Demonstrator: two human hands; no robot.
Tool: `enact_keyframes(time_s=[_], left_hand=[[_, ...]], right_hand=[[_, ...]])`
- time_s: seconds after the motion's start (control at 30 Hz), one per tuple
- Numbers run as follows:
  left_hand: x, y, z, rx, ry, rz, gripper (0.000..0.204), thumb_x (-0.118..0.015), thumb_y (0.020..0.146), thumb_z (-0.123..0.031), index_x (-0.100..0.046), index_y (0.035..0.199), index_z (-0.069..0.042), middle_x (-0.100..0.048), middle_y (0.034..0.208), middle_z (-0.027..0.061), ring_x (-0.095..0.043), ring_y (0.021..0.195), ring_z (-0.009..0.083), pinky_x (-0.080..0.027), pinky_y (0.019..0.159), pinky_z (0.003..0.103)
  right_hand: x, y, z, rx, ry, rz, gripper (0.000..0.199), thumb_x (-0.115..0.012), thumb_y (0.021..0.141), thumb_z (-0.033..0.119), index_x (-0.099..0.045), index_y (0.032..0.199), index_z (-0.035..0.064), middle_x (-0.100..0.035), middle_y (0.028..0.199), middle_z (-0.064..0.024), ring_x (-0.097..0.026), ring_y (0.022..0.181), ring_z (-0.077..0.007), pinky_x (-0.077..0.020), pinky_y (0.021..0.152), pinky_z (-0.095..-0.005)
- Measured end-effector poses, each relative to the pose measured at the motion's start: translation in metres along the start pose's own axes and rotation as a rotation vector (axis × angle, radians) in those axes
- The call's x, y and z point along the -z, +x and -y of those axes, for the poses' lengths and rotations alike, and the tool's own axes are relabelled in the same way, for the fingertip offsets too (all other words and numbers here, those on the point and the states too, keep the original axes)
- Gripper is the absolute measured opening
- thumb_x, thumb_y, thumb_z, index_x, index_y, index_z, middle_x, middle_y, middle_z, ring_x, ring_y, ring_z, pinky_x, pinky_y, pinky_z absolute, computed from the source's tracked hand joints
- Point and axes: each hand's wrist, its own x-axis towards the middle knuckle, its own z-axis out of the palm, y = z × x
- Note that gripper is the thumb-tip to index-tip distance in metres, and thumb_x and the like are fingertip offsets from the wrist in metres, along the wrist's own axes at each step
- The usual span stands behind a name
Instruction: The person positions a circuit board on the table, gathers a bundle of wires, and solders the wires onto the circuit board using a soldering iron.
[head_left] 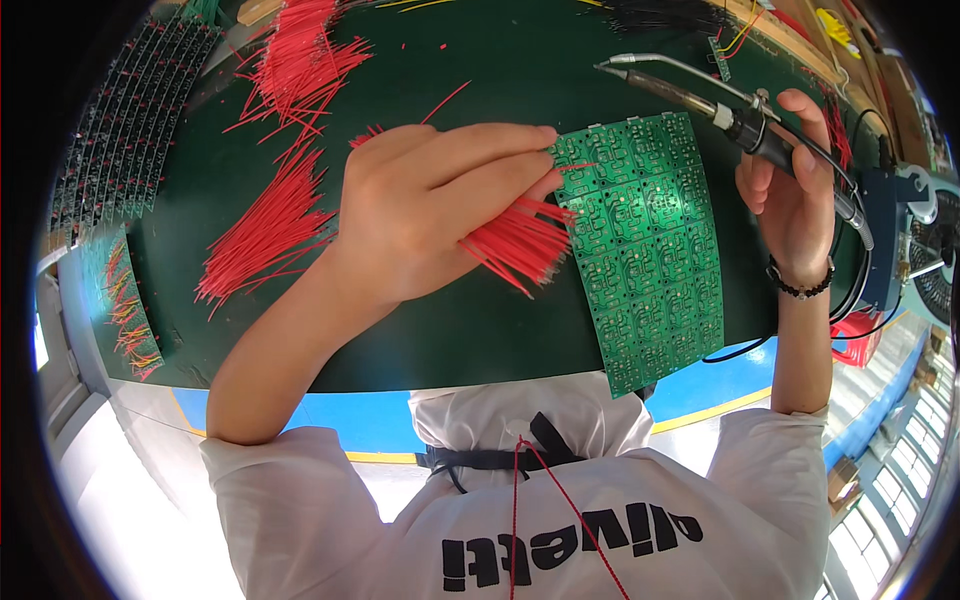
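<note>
My left hand [405, 210] is closed around a bundle of thin red wires [522, 243], whose ends fan out below the fingers. From its fingertips a single red wire [575, 166] reaches over the upper left corner of a green circuit board panel [655, 250]. That panel carries repeated rows of small circuits, and its lower end extends past the table edge. In my right hand [803, 205] is a soldering iron [742, 128] with a thin metal tube running along it. The iron's tip points left, above the panel's top edge and apart from it.
Loose piles of red wires [262, 235] lie on the dark green table [450, 345]. Panels with red parts [125, 125] stand at the far left, and a board with coloured wires [130, 310] lies nearer. Black wires [665, 15] lie at the back; a fan [935, 250] stands right.
</note>
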Motion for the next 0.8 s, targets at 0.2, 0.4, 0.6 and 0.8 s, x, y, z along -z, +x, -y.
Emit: enact_keyframes(time_s=[0.2, 0.4, 0.6, 0.8], left_hand=[[-0.003, 0.004, 0.001, 0.007, -0.021, -0.009, 0.016, -0.074, 0.069, -0.003, -0.069, 0.084, -0.003, -0.069, 0.091, 0.0069, -0.065, 0.071, 0.0174, -0.049, 0.056, 0.024], [-0.006, 0.001, 0.003, 0.040, -0.092, 0.016, 0.014, -0.074, 0.069, -0.001, -0.067, 0.080, 0.000, -0.068, 0.087, 0.0102, -0.065, 0.072, 0.0178, -0.052, 0.060, 0.024], [-0.006, 0.003, 0.001, 0.064, -0.082, 0.062, 0.012, -0.074, 0.069, 0.001, -0.065, 0.078, 0.002, -0.068, 0.087, 0.0115, -0.065, 0.071, 0.0185, -0.053, 0.060, 0.024], [-0.005, 0.003, 0.001, 0.079, -0.103, 0.066, 0.012, -0.073, 0.070, 0.002, -0.064, 0.079, 0.003, -0.067, 0.087, 0.0137, -0.066, 0.073, 0.0190, -0.054, 0.062, 0.024]], right_hand=[[0.006, -0.006, -0.006, -0.003, -0.011, -0.051, 0.050, -0.050, 0.091, 0.037, -0.037, 0.127, 0.0042, -0.043, 0.058, 0.0009, -0.034, 0.050, -0.0066, -0.0261, 0.049, -0.0211], [0.009, -0.007, -0.011, -0.025, 0.140, -0.014, 0.041, -0.047, 0.088, 0.026, -0.037, 0.119, 0.0014, -0.042, 0.054, 0.0016, -0.032, 0.049, -0.0050, -0.0246, 0.051, -0.0207], [0.011, -0.011, -0.007, -0.126, 0.117, -0.130, 0.046, -0.048, 0.087, 0.027, -0.034, 0.121, 0.0009, -0.043, 0.055, 0.0020, -0.038, 0.052, -0.0046, -0.0287, 0.055, -0.0194], [0.025, -0.015, -0.015, -0.070, 0.055, 0.083, 0.052, -0.050, 0.086, 0.029, -0.030, 0.123, -0.0002, -0.043, 0.056, 0.0022, -0.040, 0.054, -0.0051, -0.0341, 0.060, -0.0197]])
